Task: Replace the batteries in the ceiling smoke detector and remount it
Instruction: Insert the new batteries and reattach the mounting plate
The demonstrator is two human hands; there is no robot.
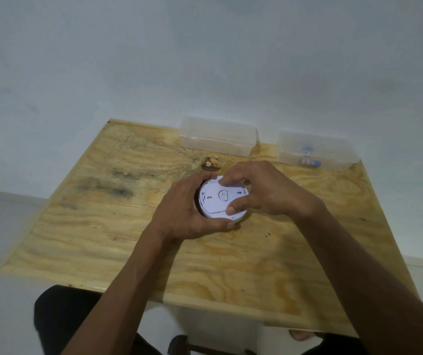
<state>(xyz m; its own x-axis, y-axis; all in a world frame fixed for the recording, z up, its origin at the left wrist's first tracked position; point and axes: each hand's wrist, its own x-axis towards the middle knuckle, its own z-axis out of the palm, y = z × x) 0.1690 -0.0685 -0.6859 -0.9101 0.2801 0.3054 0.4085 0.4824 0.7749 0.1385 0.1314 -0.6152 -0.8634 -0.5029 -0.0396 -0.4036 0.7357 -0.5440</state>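
A round white smoke detector (215,201) is held just above the middle of the plywood table (102,226), its flat back plate facing up toward me. My left hand (182,213) grips its left and near rim, thumb along the front edge. My right hand (264,190) comes from the right, fingers curled over the far rim and thumb pressed on the back plate. The detector's right side is hidden under the right hand's fingers.
Two clear plastic boxes stand at the table's far edge against the white wall. The left box (218,139) looks empty; the right box (315,152) holds blue-capped batteries (310,161). A dark knot (210,165) marks the wood behind the detector. My knees show below the near edge.
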